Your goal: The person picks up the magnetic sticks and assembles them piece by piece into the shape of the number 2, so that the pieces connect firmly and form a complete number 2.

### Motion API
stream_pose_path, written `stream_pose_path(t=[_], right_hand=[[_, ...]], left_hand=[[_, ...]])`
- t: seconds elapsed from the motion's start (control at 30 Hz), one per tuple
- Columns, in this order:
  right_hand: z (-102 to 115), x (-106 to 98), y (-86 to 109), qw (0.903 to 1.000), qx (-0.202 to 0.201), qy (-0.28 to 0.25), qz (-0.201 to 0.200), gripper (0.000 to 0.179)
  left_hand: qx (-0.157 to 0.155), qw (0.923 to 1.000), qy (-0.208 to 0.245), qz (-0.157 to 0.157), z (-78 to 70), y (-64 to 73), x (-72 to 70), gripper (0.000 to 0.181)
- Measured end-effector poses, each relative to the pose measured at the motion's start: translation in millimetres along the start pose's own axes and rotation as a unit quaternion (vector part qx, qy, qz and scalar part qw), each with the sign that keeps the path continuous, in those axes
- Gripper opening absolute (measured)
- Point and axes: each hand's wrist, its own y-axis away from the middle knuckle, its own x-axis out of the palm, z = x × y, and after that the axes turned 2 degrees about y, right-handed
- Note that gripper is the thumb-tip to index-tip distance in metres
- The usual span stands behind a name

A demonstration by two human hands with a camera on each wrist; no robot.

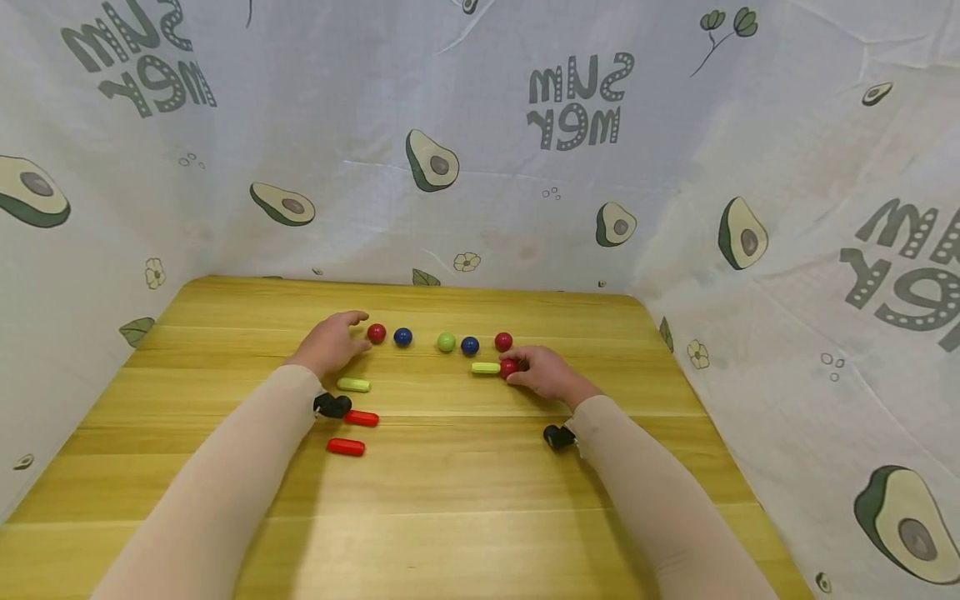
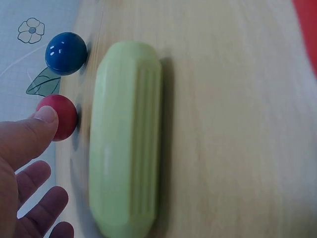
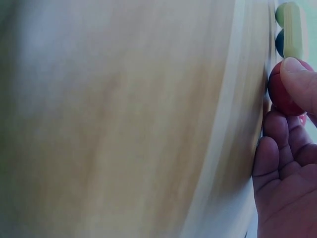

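The right wrist view is mostly blurred wood. The right hand (image 1: 551,373) pinches a glossy red ball (image 1: 509,367) (thumb on top), just at 3 o'clock of a pale green capsule-shaped peg (image 1: 486,367). The left hand (image 1: 330,342) lies relaxed, its thumb touching another red ball (image 1: 377,333).

A wooden table (image 1: 450,517) stood enclosed by printed cloth (image 1: 480,167).
The white fabric, patterned with avocados, flowers and mirrored lettering, hung on three sides; even light fell across the table's pale yellow planks.
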Motion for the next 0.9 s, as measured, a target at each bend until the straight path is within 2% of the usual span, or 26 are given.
stream_pose_path(t=[0.23,0.63,0.9], right_hand=[[-0.4,-0.1,-0.2,1.0,0.004,-0.006,0.001,0.043],[1.2,-0.2,1.1,1.0,-0.003,-0.001,0.0,0.044],[2.5,-0.6,2.8,1.0,-0.002,-0.007,-0.001,0.043]], left_hand=[[-0.006,0.9999,0.011,0.007,-7.4,-6.4,7.2,0.06],[-0.007,0.9997,-0.021,-0.005,-7.6,-15.9,15.3,0.051],[-0.012,0.9994,-0.031,-0.008,-8.9,-17.0,17.2,0.046]])
